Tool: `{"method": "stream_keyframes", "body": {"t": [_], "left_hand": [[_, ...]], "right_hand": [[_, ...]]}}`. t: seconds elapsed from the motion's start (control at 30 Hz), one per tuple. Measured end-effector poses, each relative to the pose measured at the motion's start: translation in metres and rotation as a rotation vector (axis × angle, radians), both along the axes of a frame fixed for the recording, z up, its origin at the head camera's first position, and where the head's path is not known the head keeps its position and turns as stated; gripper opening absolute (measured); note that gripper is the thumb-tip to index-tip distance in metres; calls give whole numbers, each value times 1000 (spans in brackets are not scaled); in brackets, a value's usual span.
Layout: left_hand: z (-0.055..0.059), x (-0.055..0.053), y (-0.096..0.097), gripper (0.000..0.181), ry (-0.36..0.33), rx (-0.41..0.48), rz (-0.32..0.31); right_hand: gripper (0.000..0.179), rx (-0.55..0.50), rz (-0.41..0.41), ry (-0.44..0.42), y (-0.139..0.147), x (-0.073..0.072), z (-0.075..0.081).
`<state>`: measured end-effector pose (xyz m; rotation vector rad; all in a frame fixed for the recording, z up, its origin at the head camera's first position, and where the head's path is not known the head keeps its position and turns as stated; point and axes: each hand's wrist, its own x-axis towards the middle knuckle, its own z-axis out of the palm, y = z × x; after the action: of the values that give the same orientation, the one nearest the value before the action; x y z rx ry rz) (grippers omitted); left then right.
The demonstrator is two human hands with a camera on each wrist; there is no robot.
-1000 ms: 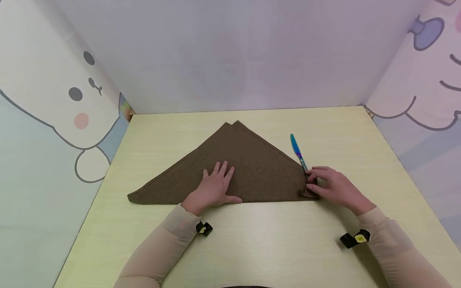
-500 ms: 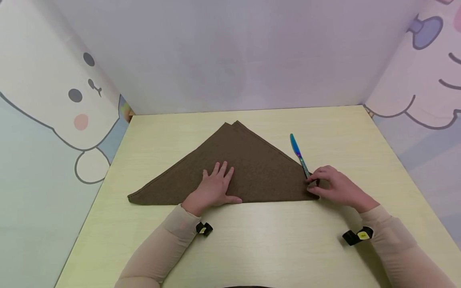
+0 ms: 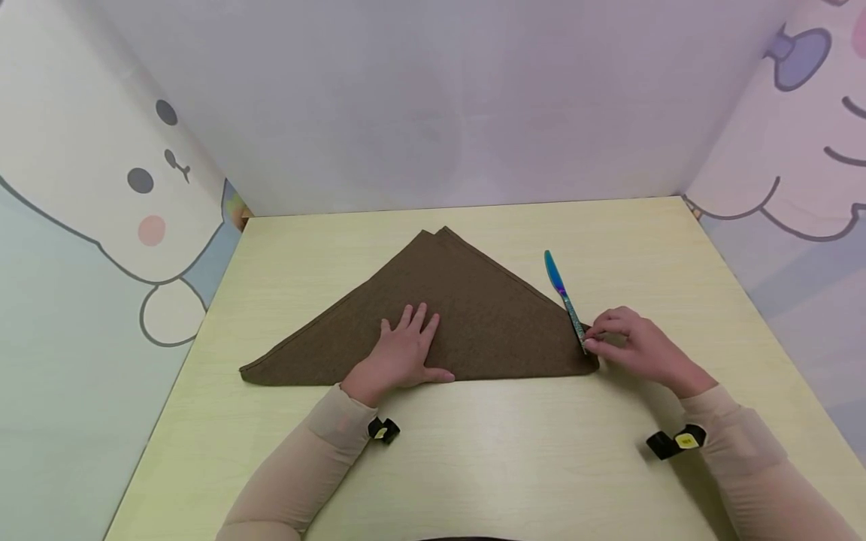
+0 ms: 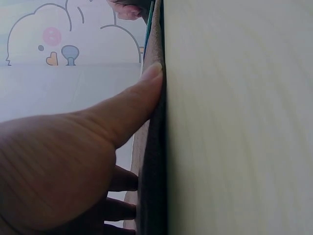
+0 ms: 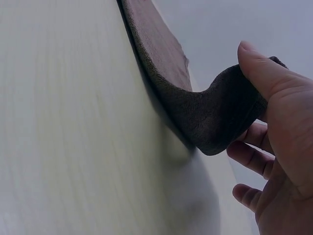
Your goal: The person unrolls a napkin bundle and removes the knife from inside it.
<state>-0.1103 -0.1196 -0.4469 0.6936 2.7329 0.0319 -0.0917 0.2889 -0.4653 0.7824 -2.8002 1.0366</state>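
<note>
A brown cloth, folded into a wide triangle, lies with its long side towards me. My left hand rests flat on its middle with the fingers spread; in the left wrist view the thumb lies along the fold. At the right end, my right hand pinches the cloth's corner between thumb and fingers. The right wrist view shows that raised corner curling up from the table. A blue iridescent table knife lies beside this hand, blade pointing away, its handle overlapping the cloth.
The pale wooden table ends at a plain whitish wall behind. Side panels printed with cartoon animals stand at left and right. Each wrist bears a small black camera strap.
My right hand has shifted slightly to the right with the cloth's corner, uncovering the end of the knife's handle. My left hand stays in place on the cloth.
</note>
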Motion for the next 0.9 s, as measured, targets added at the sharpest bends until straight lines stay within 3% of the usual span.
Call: {"method": "stream_keyframes", "body": {"t": [0.2,0.57,0.77,0.9], "left_hand": [[-3,-1,0,110,-6,1,4],[-4,-1,0,110,-7,-4,6],[-2,-1,0,110,-17,-1,8],[-3,-1,0,111,-18,-1,10]], "right_hand": [[17,-8,-34,48,2,1,3],[18,-27,-47,12,16,3,13],[9,-19,-28,-115,26,4,15],[13,-62,-35,-224,30,5,16]]}}
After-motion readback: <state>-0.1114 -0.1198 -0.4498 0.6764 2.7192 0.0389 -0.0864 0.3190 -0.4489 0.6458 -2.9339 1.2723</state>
